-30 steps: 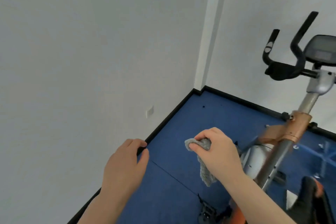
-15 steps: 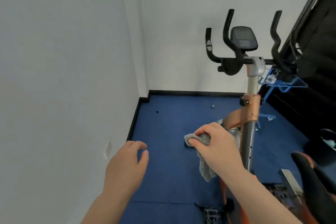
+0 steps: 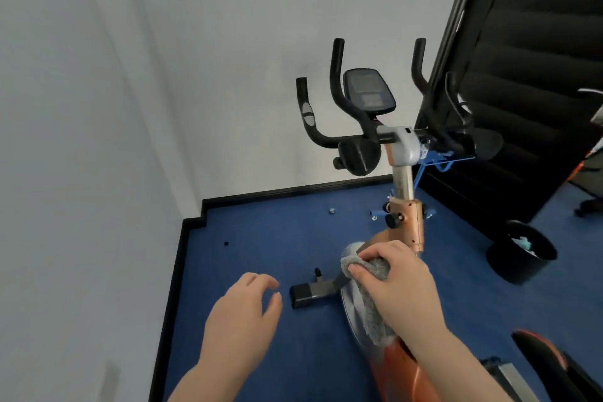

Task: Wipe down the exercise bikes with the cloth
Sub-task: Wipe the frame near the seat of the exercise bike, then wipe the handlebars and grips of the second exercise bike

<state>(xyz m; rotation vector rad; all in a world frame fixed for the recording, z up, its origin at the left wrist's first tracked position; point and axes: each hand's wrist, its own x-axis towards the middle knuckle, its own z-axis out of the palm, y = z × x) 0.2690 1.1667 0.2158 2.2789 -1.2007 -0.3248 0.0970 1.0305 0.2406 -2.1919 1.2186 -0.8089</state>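
A right hand (image 3: 399, 284) clutches a fuzzy grey cloth (image 3: 372, 300), its tail draping over the exercise bike (image 3: 404, 170)'s smooth silver flywheel (image 3: 350, 307); the left hand (image 3: 241, 316) hovers open, empty.

A gym room: exercise bike (image 3: 403, 173) on blue floor (image 3: 254, 238).
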